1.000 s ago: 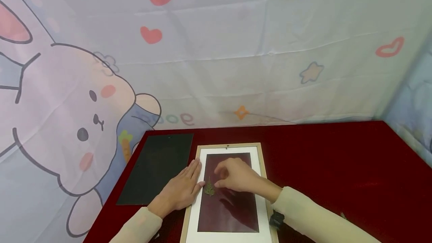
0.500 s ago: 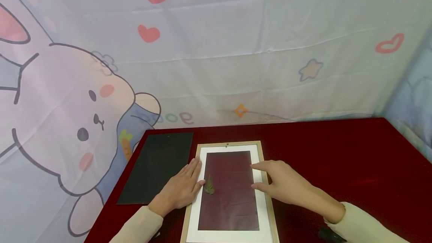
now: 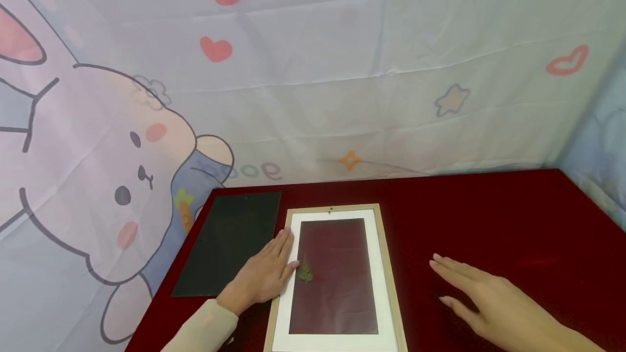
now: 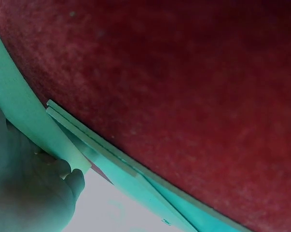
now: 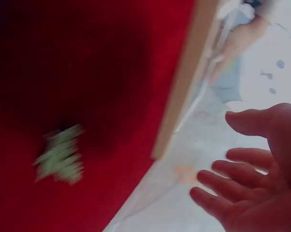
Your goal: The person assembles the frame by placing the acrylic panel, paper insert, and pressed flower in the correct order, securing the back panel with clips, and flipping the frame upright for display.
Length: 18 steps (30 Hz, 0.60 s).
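A light wooden picture frame [image 3: 391,292] with a white mat [image 3: 383,265] lies on the red cloth. On the dark red area inside the mat, near its left edge, sits a small green fern-like leaf [image 3: 305,270]. My left hand [image 3: 261,270] rests flat across the frame's left side, thumb tip close to the leaf. Well to the right of the frame, my right hand [image 3: 494,300] hovers over the cloth with fingers extended and nothing in them. In the right wrist view a blurred pale green leaf [image 5: 61,157] lies on the red cloth.
A dark flat panel [image 3: 230,243] lies left of the frame. Red cloth [image 3: 469,216] covers the table. Behind it hangs a pale printed curtain [image 3: 313,96] with a rabbit and hearts.
My right hand has moved from above the leaf, off the frame, to the right over the red cloth, its fingers straightening. The left hand and the leaf in the frame stay put.
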Each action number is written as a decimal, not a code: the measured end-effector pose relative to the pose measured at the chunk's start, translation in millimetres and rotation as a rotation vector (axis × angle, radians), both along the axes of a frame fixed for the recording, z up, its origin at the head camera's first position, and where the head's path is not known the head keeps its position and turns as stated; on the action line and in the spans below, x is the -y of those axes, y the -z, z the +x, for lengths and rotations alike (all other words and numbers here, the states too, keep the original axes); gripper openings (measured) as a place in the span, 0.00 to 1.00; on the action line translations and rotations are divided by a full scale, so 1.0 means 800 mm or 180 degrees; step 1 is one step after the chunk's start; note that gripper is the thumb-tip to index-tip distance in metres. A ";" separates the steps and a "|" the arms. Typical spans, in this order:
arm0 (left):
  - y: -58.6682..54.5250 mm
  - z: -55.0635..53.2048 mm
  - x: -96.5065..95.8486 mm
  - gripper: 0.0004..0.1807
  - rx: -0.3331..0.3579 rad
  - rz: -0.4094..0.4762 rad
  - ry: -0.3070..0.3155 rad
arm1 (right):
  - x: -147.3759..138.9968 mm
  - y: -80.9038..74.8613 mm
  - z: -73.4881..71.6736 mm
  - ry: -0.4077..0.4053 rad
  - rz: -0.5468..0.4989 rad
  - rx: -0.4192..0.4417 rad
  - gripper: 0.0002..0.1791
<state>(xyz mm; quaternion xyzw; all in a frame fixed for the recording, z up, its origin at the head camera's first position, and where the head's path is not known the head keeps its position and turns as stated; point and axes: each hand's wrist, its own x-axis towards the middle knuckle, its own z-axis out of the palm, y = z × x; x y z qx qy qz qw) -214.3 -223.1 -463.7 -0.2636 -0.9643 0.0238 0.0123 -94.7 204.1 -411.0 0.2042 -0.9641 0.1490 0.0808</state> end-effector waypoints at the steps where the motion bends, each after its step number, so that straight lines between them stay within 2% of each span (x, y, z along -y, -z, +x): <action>1: 0.000 0.000 -0.001 0.38 0.0010 0.0002 -0.0001 | -0.009 0.006 0.004 0.0019 0.0057 -0.0098 0.36; 7: 0.001 0.001 -0.004 0.38 0.0066 0.0015 -0.0035 | -0.059 0.046 0.020 -0.0063 0.0359 -0.0652 0.39; 11: -0.001 0.001 -0.004 0.38 0.0065 0.0004 -0.0044 | -0.084 0.066 0.029 -0.0042 0.0469 -0.0819 0.41; 15: -0.003 -0.002 -0.003 0.38 0.0042 -0.0026 -0.0035 | -0.104 0.085 0.037 -0.0135 0.0438 -0.0716 0.37; 16: -0.003 -0.002 -0.003 0.38 0.0040 -0.0032 -0.0032 | -0.108 0.090 0.038 -0.0185 0.0435 -0.0619 0.36; 17: -0.002 -0.003 -0.002 0.38 0.0041 -0.0038 -0.0029 | -0.113 0.096 0.039 -0.0375 0.0203 -0.0298 0.35; 18: -0.002 -0.003 -0.002 0.38 0.0042 -0.0037 -0.0025 | -0.115 0.100 0.040 -0.0409 0.0227 -0.0238 0.33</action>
